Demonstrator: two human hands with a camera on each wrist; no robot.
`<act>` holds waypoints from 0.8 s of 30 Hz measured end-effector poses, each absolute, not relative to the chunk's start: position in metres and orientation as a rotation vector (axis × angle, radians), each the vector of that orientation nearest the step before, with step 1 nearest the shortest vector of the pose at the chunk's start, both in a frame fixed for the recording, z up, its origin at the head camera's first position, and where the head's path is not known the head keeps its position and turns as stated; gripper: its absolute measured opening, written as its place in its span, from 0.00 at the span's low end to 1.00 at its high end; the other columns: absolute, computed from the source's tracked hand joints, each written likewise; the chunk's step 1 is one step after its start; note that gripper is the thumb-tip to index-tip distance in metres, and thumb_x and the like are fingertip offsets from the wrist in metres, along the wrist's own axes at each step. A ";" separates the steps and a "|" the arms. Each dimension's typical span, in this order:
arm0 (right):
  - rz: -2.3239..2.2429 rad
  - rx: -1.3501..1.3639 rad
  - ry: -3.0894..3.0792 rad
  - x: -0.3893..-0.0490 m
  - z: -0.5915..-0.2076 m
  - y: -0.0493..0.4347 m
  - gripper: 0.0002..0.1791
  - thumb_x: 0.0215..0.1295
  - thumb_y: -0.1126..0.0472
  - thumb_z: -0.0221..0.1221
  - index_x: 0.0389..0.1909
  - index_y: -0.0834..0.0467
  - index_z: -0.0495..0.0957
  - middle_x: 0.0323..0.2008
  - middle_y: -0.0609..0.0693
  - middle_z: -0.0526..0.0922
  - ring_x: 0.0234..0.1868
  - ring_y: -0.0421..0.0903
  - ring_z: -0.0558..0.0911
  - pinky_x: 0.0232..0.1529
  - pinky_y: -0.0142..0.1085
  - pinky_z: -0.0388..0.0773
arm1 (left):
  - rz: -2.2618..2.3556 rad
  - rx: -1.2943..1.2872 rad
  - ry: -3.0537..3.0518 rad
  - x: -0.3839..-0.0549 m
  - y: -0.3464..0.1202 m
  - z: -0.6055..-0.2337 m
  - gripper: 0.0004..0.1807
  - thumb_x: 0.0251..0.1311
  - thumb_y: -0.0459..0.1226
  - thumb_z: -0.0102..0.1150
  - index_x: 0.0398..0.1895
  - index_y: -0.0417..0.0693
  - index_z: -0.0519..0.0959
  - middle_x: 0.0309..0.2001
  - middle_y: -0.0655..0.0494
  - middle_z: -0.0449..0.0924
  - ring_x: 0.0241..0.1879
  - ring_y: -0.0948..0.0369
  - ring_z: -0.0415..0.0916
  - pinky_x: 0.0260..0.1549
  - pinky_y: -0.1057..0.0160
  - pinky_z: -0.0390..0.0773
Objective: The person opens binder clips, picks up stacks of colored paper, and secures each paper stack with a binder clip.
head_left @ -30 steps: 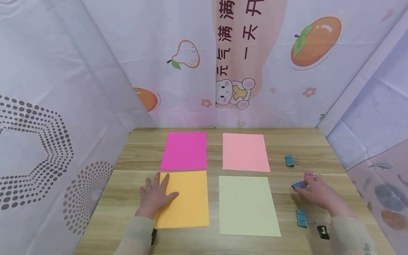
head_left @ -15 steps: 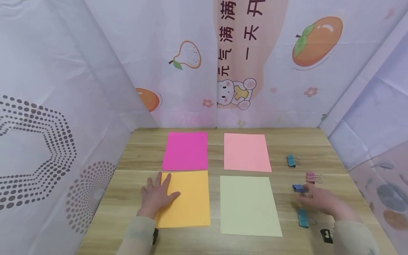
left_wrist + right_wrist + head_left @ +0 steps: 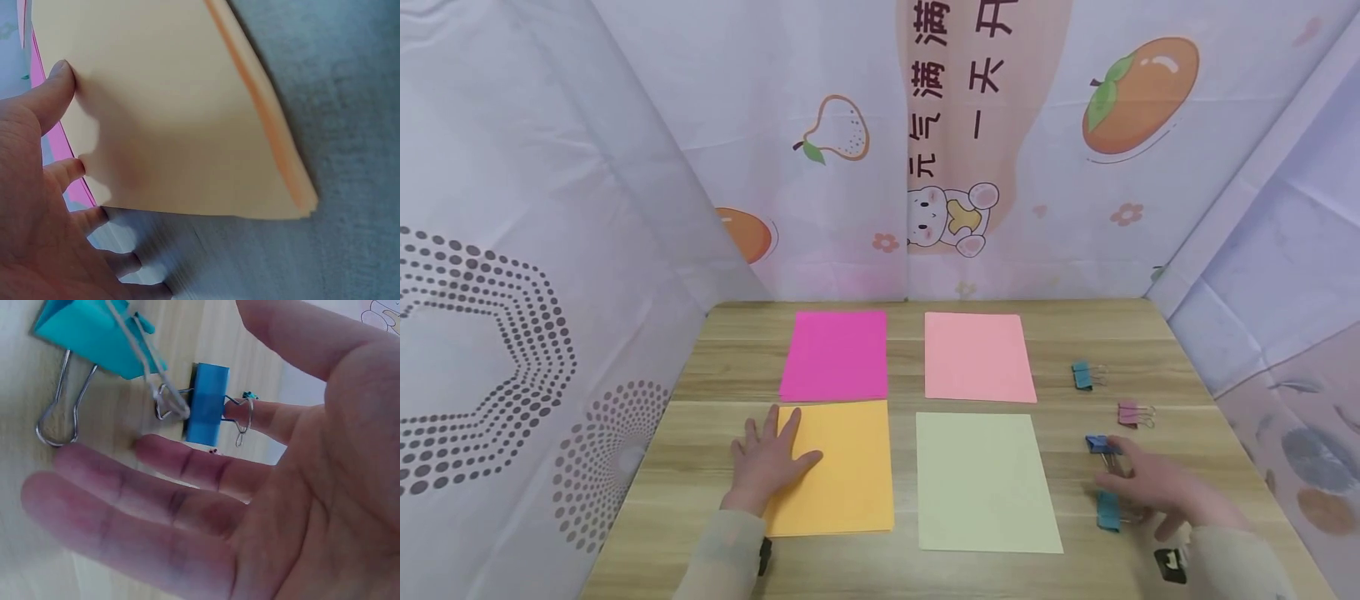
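Note:
My left hand (image 3: 767, 462) lies spread over the left edge of a stack of orange paper (image 3: 842, 475); in the left wrist view its thumb and nearby fingertips touch the sheet. At the right of the table, my right hand (image 3: 1157, 483) has its fingers extended around a blue binder clip (image 3: 209, 403). One finger reaches the clip's wire handle; no grip on it shows. Close by that hand sits a teal binder clip (image 3: 1107, 510). Farther back lie a pink binder clip (image 3: 1127, 413) and another teal binder clip (image 3: 1082, 375).
Magenta paper (image 3: 835, 357) and light pink paper (image 3: 978, 357) lie at the back, with pale green paper (image 3: 987, 482) in front. A small black item (image 3: 1169, 565) is near the right sleeve. Printed curtains (image 3: 850, 267) wall the table at the back and sides.
My right hand has let go of the blue binder clip, which now rests on the table, and has drawn slightly toward me with fingers opened. The left hand has stayed in place.

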State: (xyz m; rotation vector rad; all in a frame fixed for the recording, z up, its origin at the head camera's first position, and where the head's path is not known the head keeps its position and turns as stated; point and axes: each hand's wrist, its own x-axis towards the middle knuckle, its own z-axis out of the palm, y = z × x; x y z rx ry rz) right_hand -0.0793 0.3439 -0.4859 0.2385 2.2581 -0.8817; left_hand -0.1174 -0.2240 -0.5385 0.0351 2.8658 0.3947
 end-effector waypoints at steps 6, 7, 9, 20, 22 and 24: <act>-0.970 0.164 2.265 -0.077 -0.494 0.343 0.57 0.64 0.51 0.69 0.80 0.61 0.39 0.50 0.75 0.73 0.29 0.53 0.82 0.24 0.49 0.84 | 0.364 0.024 2.842 -0.118 -0.225 -0.540 0.51 0.64 0.68 0.53 0.83 0.55 0.52 0.81 0.36 0.38 0.73 0.20 0.37 0.62 0.17 0.42; -0.980 0.148 2.270 -0.077 -0.496 0.343 0.57 0.63 0.55 0.70 0.80 0.62 0.40 0.50 0.76 0.73 0.29 0.53 0.82 0.25 0.48 0.84 | 0.361 0.023 2.840 -0.119 -0.225 -0.540 0.51 0.64 0.69 0.53 0.83 0.56 0.52 0.81 0.36 0.38 0.73 0.20 0.37 0.62 0.17 0.42; -0.995 0.116 2.280 -0.078 -0.498 0.342 0.56 0.60 0.61 0.70 0.80 0.62 0.42 0.52 0.79 0.71 0.29 0.53 0.81 0.25 0.47 0.84 | 0.366 0.023 2.840 -0.119 -0.225 -0.541 0.51 0.64 0.69 0.53 0.83 0.56 0.52 0.82 0.36 0.38 0.73 0.20 0.36 0.62 0.17 0.41; -0.899 -0.044 2.459 -0.085 -0.512 0.335 0.55 0.49 0.71 0.70 0.77 0.66 0.51 0.59 0.85 0.60 0.36 0.56 0.79 0.28 0.44 0.81 | 0.383 0.045 2.855 -0.120 -0.228 -0.547 0.52 0.63 0.69 0.53 0.83 0.56 0.52 0.81 0.36 0.38 0.73 0.19 0.36 0.61 0.16 0.40; -0.893 -0.067 2.480 -0.086 -0.512 0.335 0.54 0.49 0.71 0.70 0.77 0.66 0.52 0.59 0.85 0.60 0.40 0.60 0.80 0.31 0.47 0.82 | 0.383 0.044 2.850 -0.119 -0.228 -0.547 0.52 0.63 0.69 0.53 0.83 0.56 0.51 0.82 0.36 0.38 0.73 0.20 0.36 0.61 0.16 0.40; -0.863 -0.112 2.524 -0.088 -0.513 0.334 0.53 0.49 0.70 0.70 0.76 0.66 0.54 0.57 0.83 0.63 0.44 0.62 0.78 0.35 0.49 0.81 | 0.383 0.044 2.846 -0.119 -0.227 -0.546 0.51 0.64 0.69 0.53 0.83 0.56 0.51 0.82 0.36 0.37 0.73 0.20 0.35 0.62 0.16 0.40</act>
